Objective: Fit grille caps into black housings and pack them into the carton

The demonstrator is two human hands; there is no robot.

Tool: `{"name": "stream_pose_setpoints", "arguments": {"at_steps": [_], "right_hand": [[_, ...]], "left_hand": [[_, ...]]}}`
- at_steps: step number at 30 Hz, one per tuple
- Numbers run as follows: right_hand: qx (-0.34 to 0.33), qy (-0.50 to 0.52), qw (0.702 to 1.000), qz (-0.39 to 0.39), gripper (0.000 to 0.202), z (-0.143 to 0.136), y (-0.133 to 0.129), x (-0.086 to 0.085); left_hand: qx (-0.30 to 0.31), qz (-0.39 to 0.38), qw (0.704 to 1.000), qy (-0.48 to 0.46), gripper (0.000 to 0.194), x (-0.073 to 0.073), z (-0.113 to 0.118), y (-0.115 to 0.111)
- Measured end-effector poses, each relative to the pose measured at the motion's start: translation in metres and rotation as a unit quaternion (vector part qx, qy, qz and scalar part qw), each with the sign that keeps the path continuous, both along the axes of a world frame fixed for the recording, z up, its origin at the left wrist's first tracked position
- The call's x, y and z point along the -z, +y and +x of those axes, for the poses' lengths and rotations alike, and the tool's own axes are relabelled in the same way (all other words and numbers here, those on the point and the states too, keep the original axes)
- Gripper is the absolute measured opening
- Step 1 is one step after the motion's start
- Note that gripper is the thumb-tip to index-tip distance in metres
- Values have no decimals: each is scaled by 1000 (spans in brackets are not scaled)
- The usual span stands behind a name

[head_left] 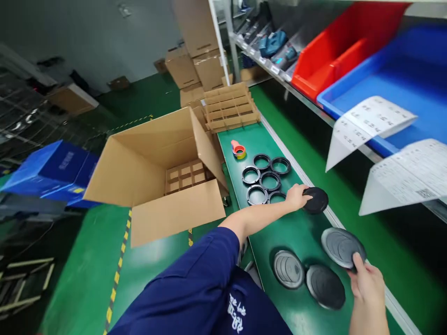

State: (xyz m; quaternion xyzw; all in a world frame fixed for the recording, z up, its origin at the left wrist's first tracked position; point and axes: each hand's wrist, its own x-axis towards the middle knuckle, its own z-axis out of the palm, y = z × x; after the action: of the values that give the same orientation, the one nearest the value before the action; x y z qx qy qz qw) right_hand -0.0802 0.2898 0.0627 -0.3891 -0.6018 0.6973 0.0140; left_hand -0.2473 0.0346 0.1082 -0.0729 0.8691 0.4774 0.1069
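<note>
My left hand (296, 197) is closed on the edge of a black disc (316, 201), held above the green bench (303, 235). Farther right and nearer to me, my right hand (366, 279) grips a grey disc (342, 246) by its rim, thumb on top. Two more round discs, a ribbed grey one (288, 269) and a darker one (326, 286), lie on the bench in front of me. Beyond my left hand sit several black rings (270, 181) in a cluster, and past them rolls of coloured tape (239, 150).
An open cardboard box (178, 214) with dividers inside stands left of the bench. Cardboard dividers (230, 109) lie at its far end. On the right, a shelf holds a red bin (314, 74) and a blue tray (394, 79), with paper sheets (370, 121) hanging over the edge.
</note>
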Motion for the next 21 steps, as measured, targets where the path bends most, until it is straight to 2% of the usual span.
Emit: {"name": "stream_pose_setpoints", "arguments": {"at_steps": [1,3,6,8,11,13,16,19,21], "right_hand": [[-14,15,1000,-7,49,-3,3,-3],[-74,45,995,-47,44,-9,-2,-13],[-160,48,982,-90,39,-14,-36,-33],[-199,25,975,-97,36,-13,-73,-47],[-296,-6,949,-106,38,-8,-152,-66],[-393,-9,913,-111,41,-6,-220,-76],[-510,1,853,-114,43,-4,-339,-82],[-546,-2,830,-112,49,-11,-463,-73],[-550,-10,827,-116,51,-22,-543,-59]], "left_hand": [[-3,22,1000,23,40,-9,14,-19],[-8,95,994,57,45,-28,49,-72],[-47,260,964,39,51,-54,114,-174],[-163,321,933,7,54,-64,154,-247],[-354,321,878,23,55,-64,196,-353],[-451,294,841,55,51,-53,208,-425],[-584,233,774,78,44,-25,206,-543],[-670,166,720,68,37,16,191,-665],[-703,125,699,50,33,51,180,-736]]}}
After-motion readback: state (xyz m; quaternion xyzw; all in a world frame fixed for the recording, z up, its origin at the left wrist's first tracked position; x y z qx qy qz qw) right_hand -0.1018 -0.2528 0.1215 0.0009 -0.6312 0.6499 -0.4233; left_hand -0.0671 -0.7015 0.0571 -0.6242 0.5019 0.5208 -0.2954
